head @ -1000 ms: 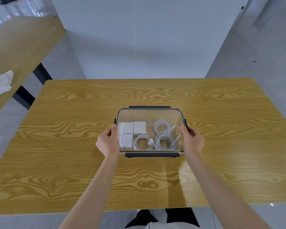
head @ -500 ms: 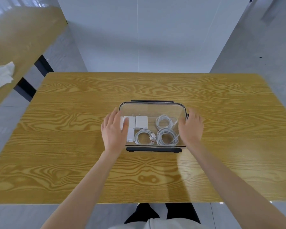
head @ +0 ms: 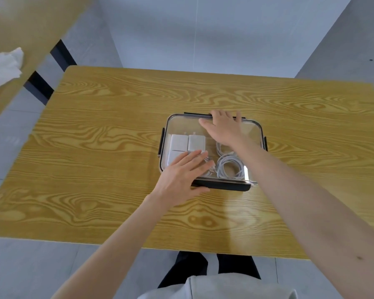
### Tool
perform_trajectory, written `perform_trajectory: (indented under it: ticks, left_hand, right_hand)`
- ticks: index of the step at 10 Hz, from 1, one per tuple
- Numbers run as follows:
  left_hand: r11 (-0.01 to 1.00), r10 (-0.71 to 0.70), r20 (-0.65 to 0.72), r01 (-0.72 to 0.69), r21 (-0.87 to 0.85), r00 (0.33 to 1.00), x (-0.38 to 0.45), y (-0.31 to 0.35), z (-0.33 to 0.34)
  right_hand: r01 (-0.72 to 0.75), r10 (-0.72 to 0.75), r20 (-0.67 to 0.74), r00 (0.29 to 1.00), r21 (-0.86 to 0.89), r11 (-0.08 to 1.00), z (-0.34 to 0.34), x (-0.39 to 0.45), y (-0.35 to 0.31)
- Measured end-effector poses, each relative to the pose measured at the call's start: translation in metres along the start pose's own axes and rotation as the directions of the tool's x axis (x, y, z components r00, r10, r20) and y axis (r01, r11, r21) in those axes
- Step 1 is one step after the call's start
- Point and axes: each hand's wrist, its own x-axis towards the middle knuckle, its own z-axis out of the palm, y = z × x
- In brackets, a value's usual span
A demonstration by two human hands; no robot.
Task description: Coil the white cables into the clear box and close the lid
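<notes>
A clear box point(head: 257, 134) with its clear lid on top sits at the middle of the wooden table point(head: 117, 130). Coiled white cables point(head: 228, 169) and white chargers point(head: 188, 143) show through the lid. Black latches run along the near edge point(head: 222, 186) and the sides. My left hand point(head: 181, 178) lies flat, fingers spread, on the lid's near left corner. My right hand point(head: 224, 128) reaches across the lid, fingers over the far edge at the far latch. My right forearm hides part of the cables.
A second wooden table point(head: 20, 29) stands at the far left with a crumpled white tissue point(head: 3, 67) on it. A white wall panel point(head: 203, 33) rises behind the table. My dark trousers point(head: 205, 268) show below the table's near edge.
Both hands left the box's sides. The left hand slid to the near left corner of the lid; the right hand crossed over to the far edge.
</notes>
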Motion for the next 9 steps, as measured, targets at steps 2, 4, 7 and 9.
perform_trajectory:
  ticks: [2,4,7,9]
  left_hand:
    - [1.000,-0.007,-0.067,0.006,-0.006,0.998,0.000,0.002,0.006]
    - [0.999,-0.038,-0.018,0.038,-0.015,0.999,0.000,0.003,0.006]
    - [0.931,-0.319,0.027,0.318,-0.179,0.947,0.034,0.011,-0.035]
    - [0.866,-0.498,-0.186,0.475,-0.160,0.847,0.106,-0.005,-0.103]
  right_hand:
    - [-0.017,0.016,-0.029,0.999,-0.021,1.000,0.003,0.003,-0.001]
    - [0.009,-0.012,-0.087,0.996,-0.037,0.999,0.005,0.001,0.000]
    - [0.222,-0.016,-0.419,0.908,0.448,0.866,-0.002,-0.026,-0.006]
    - [0.616,0.129,-0.707,0.696,0.679,0.399,-0.102,-0.072,-0.025]
